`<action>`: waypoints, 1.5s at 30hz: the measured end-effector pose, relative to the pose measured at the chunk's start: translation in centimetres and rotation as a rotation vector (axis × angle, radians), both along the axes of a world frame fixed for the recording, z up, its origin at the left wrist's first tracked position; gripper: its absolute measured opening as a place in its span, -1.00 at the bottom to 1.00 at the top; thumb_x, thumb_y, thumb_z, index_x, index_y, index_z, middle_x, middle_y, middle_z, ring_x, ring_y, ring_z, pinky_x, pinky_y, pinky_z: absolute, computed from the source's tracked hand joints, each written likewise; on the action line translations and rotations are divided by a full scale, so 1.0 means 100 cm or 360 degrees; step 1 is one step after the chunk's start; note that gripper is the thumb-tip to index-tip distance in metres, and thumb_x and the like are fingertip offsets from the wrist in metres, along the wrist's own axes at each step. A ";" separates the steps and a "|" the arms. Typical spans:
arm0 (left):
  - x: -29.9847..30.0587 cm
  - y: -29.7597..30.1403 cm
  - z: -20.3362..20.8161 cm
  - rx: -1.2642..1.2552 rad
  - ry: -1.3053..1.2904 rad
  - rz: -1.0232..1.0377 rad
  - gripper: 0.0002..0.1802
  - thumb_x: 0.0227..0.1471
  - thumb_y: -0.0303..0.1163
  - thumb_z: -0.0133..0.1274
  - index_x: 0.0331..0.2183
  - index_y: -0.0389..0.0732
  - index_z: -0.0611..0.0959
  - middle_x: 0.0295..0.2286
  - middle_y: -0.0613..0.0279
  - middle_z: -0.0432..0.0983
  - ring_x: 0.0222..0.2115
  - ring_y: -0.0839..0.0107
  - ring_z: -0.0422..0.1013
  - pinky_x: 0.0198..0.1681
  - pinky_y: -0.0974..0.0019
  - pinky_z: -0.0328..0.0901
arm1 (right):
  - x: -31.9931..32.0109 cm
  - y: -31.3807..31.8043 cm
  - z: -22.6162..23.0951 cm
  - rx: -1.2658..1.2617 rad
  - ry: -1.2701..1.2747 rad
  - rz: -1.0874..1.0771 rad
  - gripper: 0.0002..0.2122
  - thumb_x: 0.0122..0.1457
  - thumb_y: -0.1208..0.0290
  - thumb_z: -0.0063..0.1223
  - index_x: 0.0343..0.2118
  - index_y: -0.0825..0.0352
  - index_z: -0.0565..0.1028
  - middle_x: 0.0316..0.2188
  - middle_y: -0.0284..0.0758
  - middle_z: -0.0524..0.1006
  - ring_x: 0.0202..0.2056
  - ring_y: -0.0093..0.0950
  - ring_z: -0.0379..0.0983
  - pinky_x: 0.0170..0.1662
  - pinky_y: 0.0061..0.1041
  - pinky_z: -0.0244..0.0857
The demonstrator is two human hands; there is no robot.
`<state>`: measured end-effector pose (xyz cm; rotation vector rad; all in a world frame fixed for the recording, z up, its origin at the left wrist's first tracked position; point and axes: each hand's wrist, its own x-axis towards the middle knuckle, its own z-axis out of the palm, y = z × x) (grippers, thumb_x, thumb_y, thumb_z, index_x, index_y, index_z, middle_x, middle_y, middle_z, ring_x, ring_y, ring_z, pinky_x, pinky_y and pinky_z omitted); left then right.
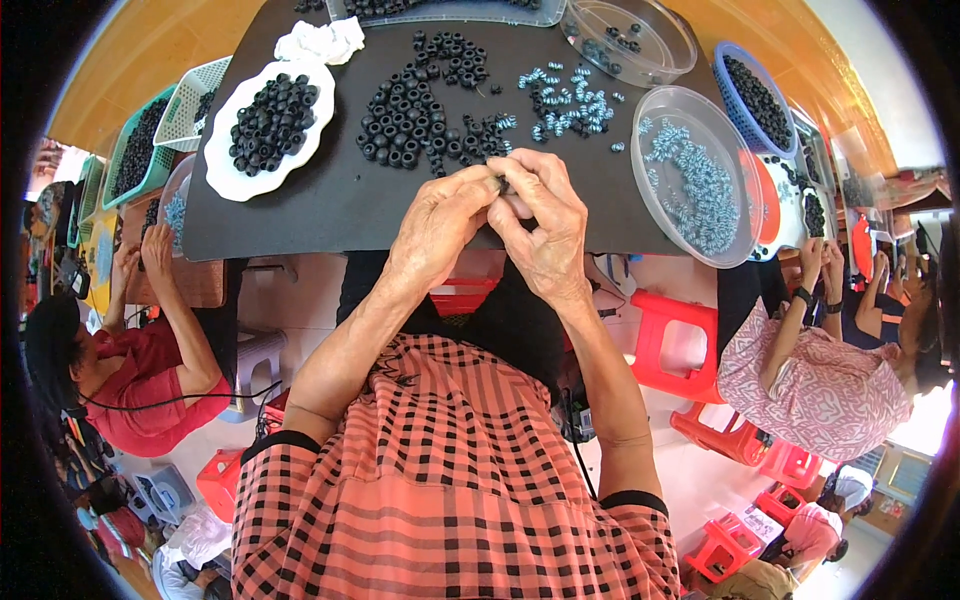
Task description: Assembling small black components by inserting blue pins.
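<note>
Taking the joined hands as the middle of the clock, the left hand and the right hand meet over the near edge of the black bench, and the step in hand looks to be close fingertip work on one small dark piece. That piece sits between the two hands, mostly covered, and the grip of each is drawn together at the fingertips, pinching it; which one bears it more firmly I cannot tell. Loose black ring-shaped pieces lie near, toward ten and eleven o'clock, with blue-striped pieces scattered at one. A scalloped white plate heaped with more black ones stands between nine and ten; a clear round tub of striped ones is at three. The next move, I judge, calls for a light, steady pinch, since so small a piece could slip.
</note>
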<state>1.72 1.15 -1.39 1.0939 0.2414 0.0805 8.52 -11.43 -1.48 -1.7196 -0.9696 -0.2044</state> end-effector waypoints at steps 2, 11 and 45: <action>0.001 -0.001 0.006 -0.0016 -0.0028 -0.0031 -0.72 0.16 -0.41 -0.18 -0.19 -0.39 0.52 -0.31 0.25 0.44 -0.28 0.51 0.37 -0.13 0.36 0.28 | -0.002 0.000 0.003 0.0000 0.0025 -0.0012 -0.67 -0.07 0.72 0.12 -0.17 0.40 0.52 -0.22 -0.30 0.43 -0.36 -0.58 0.41 -0.33 -0.64 0.32; -0.004 -0.003 0.003 -0.0091 -0.0160 -0.0015 -0.75 0.20 -0.36 -0.17 -0.23 -0.32 0.52 -0.33 0.28 0.44 -0.30 0.54 0.38 -0.12 0.36 0.29 | -0.004 0.001 0.006 0.0055 -0.0072 -0.0129 -0.69 -0.15 0.64 0.14 -0.24 0.37 0.56 -0.36 -0.29 0.44 -0.37 -0.46 0.43 -0.33 -0.53 0.34; -0.010 -0.009 0.016 0.0412 -0.0096 0.0065 -0.86 0.11 -0.59 -0.15 -0.26 -0.36 0.47 -0.44 0.27 0.51 -0.33 0.59 0.44 -0.19 0.50 0.34 | 0.007 -0.013 0.009 0.0408 0.0834 0.0408 -0.84 0.07 0.78 -0.04 -0.29 0.52 0.51 -0.29 -0.26 0.45 -0.40 -0.56 0.48 -0.35 -0.65 0.48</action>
